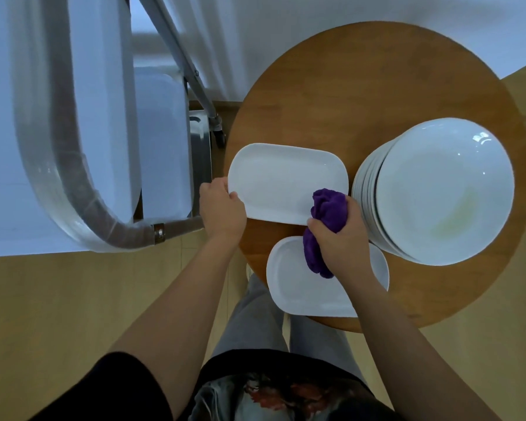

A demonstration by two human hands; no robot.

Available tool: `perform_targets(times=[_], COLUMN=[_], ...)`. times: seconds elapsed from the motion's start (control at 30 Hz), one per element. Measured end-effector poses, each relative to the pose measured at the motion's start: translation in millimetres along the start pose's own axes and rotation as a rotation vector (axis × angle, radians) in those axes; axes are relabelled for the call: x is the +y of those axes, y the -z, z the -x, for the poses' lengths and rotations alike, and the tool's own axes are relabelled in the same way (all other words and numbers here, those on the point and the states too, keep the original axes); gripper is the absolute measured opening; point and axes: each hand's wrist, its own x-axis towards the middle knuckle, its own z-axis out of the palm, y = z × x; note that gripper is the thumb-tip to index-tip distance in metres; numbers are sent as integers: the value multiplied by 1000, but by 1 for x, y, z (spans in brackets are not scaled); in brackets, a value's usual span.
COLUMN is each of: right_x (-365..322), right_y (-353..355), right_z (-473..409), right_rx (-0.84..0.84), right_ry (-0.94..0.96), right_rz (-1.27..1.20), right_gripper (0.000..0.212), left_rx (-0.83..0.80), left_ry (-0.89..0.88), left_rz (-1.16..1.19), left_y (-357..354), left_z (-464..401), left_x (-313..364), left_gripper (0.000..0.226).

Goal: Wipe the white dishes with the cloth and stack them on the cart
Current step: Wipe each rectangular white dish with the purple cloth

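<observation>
In the head view, a white rectangular dish [286, 182] with rounded corners is held above a round wooden table [362, 86]; it is plain, glossy and shallow, with a raised rim. Its near left corner is pinched by the left hand [222, 209], thumb on the upper face and fingers curled beneath. A purple cloth [327, 226], bunched and fuzzy, is gripped in the right hand [343, 238], whose fingers are curled round it; the upper part of the cloth is pressed against the dish's right near edge, and a loose end hangs down below the fist. Directly beneath the right hand and wrist, a second white rectangular dish [298, 290] of the same shape is seen lying on the near edge of the table, partly covered by the forearm. Just to the right of the right hand, a tall stack of round white plates [444, 189] is set on the table, the top one showing a faint yellowish smear. To the left of the left hand, a cart [58, 132] with a curved metal handle and pale shelves is seen, blurred.
</observation>
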Motion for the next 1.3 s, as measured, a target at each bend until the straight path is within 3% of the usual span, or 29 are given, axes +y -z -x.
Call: perform_targets(times=[0.17, 0.3, 0.47, 0.57, 0.73, 0.93, 1.07, 1.17, 1.3], right_x=[1, 2, 2, -1, -14, -42, -57, -64, -78], right_y=[3, 3, 4, 2, 0, -2, -8, -3, 9], right_z=[-1, 2, 5, 9, 18, 15, 20, 31, 59], right_rx=[12, 43, 118, 107, 159, 239, 296, 284, 173], right_ry=[-7, -35, -66, -135, -197, 45, 58, 142, 393], right_rz=[4, -8, -45, -143, -318, 46, 404, 473, 430], right_gripper=[54, 57, 53, 48, 50, 62, 65, 65, 69], left_rx=[31, -20, -229, -298, -275, -294, -266, -275, -338], left_ry=[17, 30, 372, 432, 504, 437, 348, 300, 222], left_rz=[38, 234, 611, 684, 910, 1021, 1000, 1021, 1020], left_y=[3, 11, 13, 14, 30, 70, 79, 82, 85], left_z=[2, 3, 5, 14, 29, 54, 81, 101, 134], left_x=[4, 13, 20, 26, 20, 0, 6, 12, 20], left_gripper=[16, 16, 16, 37, 30, 45, 40, 43, 54])
